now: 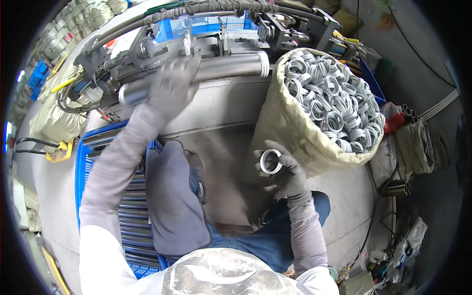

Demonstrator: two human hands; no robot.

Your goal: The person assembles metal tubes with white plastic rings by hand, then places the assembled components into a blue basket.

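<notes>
Watching from afar, I saw the gloved left hand (173, 84), blurred, lying over the long grey metal tube (196, 74) on the machine bed (221, 105), hiding its middle; I could not tell how firmly the fingers closed. The gloved right hand (285, 172) gripped a short silver metal ring (270, 161) in curled fingers, just beside the tan woven sack (285, 123) of like rings.

A metalworking workshop — clamping machine (216, 39), sack of metal rings (334, 98) (crated steel tubes (130, 206) too)
</notes>
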